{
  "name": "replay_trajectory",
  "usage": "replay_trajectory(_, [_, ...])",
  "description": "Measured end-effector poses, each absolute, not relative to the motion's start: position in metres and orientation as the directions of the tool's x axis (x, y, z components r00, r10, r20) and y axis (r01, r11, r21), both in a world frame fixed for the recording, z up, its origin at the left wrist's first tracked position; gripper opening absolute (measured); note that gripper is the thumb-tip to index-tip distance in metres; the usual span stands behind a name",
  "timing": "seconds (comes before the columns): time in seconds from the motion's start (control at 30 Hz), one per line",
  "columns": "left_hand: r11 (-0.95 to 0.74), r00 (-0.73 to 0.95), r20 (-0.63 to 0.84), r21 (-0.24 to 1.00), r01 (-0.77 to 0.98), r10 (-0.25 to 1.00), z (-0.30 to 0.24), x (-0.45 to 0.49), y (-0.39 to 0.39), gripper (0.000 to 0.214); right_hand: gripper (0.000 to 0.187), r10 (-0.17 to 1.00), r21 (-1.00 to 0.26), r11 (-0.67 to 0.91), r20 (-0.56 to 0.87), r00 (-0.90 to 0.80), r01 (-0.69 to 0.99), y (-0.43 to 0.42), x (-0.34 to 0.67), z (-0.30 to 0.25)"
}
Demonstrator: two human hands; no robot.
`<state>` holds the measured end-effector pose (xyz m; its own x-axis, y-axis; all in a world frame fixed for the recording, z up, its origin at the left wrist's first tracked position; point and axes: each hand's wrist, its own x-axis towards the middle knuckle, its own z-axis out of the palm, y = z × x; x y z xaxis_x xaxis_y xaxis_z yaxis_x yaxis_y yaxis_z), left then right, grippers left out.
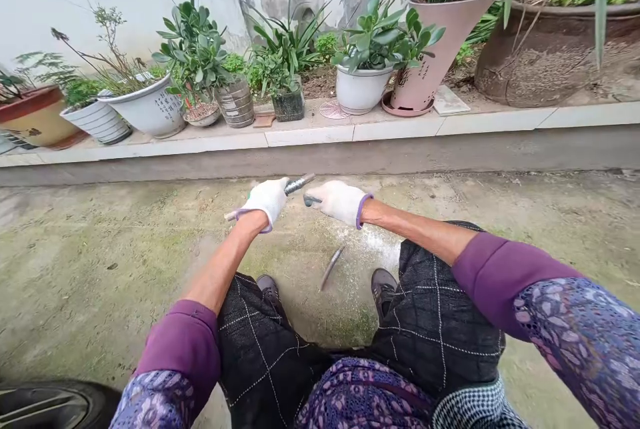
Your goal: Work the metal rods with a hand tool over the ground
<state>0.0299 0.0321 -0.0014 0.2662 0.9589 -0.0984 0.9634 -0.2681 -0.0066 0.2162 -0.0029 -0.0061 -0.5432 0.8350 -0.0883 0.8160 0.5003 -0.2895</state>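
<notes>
- Grey-brown strip (331,270), thin and slightly curved, lying on concrete ground (150,269) between two dark shoes (384,287), beside a white powdery scatter (376,242).
- White-gloved right hand (342,202), purple-cuffed, closed round a small grey object (313,201), mostly hidden.
- Left hand (267,199), gloved alike, gripping a slim rod (299,183), silvery and ridged ahead of the fist, a pale end showing by the wrist, tip near the right hand.
- Potted plants (195,49) along a tiled ledge (306,137) beyond.
</notes>
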Motion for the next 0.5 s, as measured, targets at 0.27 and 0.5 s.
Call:
replay_trajectory(0.27, [-0.439,0.408,-0.265,-0.072,0.895,0.874,-0.025,0.048,0.013,0.028,0.025,0.888,-0.323,0.390,-0.115,-0.444,0.863,0.032,0.244,-0.003])
replay_trajectory(0.5, [-0.299,0.323,-0.114,0.185,0.936,0.940,-0.004,0.044,0.015,0.025,0.027,0.857,-0.530,0.275,-0.243,-0.454,0.802,0.036,0.236,-0.025])
